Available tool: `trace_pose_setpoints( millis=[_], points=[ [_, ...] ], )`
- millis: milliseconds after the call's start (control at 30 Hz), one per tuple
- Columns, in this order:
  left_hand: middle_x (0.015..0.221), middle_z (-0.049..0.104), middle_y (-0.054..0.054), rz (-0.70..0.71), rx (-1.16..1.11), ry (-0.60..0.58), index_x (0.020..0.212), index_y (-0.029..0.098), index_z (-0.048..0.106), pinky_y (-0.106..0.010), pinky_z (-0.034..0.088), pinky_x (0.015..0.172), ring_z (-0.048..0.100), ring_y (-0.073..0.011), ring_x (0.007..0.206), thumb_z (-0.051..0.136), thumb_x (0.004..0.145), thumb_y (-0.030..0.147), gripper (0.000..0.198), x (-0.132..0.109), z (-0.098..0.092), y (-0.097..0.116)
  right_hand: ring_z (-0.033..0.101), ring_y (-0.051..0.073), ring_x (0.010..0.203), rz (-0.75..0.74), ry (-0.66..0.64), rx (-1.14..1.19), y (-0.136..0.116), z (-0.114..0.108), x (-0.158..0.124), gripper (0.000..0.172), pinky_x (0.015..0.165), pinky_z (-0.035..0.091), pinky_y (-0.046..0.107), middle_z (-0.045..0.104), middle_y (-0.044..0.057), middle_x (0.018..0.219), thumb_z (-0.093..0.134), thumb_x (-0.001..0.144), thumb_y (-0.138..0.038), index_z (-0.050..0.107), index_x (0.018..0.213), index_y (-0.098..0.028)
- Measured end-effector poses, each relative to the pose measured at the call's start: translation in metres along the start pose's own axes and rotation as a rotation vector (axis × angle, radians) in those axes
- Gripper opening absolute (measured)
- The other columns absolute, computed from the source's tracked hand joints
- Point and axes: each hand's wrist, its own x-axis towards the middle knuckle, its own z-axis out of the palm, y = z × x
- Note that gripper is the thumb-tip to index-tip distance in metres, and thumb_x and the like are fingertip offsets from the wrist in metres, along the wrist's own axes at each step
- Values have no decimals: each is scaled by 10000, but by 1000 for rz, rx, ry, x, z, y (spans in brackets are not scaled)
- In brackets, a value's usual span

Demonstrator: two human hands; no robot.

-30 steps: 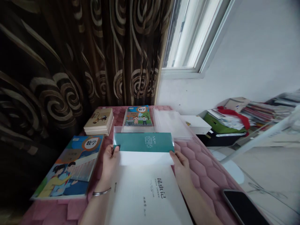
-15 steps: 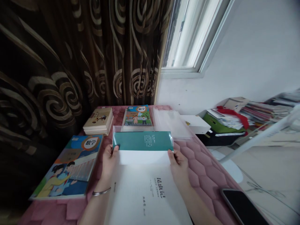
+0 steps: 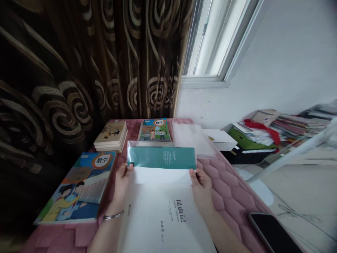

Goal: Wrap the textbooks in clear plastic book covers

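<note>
An open book [image 3: 155, 214] lies turned sideways before me, its white title page showing. Its green cover flap [image 3: 152, 157] is folded in at the far edge, and a clear plastic book cover [image 3: 135, 144] sticks out a little past it. My left hand [image 3: 123, 179] pinches the left end of the flap, thumb on top. At the right end, my right hand [image 3: 200, 186] grips the flap and the plastic the same way. The fingers under the book are hidden. A bracelet circles my left wrist.
Left of the book lies a math textbook [image 3: 84, 189], with a stack of small books [image 3: 110, 135] behind it. Another textbook [image 3: 154, 130] and clear plastic sleeves [image 3: 191, 137] lie at the back. A white box [image 3: 219, 138] sits beyond, and a phone [image 3: 271, 232] lies front right on the pink padded cover [image 3: 226, 182].
The flap's right end has shifted very slightly right along with my right thumb. Both hands keep their grip, and everything else stays where it was.
</note>
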Motion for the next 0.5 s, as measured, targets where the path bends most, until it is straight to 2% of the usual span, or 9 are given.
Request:
trace_pose_setpoints(
  millis=[133,333,500],
  points=[
    [566,443,72,-12,23,34,666,189,473,-187,299,465,369,-71,492,701,677,503,388,-3,3,6,440,164,524,-19,18,-39,1,1,1,388,466,369,304,520,5,580,622,763,-596,522,658,-237],
    [562,443,74,-51,47,47,683,193,474,-193,297,459,370,-74,477,661,712,529,385,-5,5,4,424,150,527,-45,46,-63,-2,2,2,407,463,358,285,489,-12,570,622,758,-601,505,646,-228],
    [613,501,56,-16,-9,-2,728,188,529,-191,337,507,423,-85,522,672,722,518,360,-2,1,0,413,126,516,40,11,56,-4,2,-3,392,457,347,254,483,-34,589,650,756,-580,513,711,-215]
  ],
)
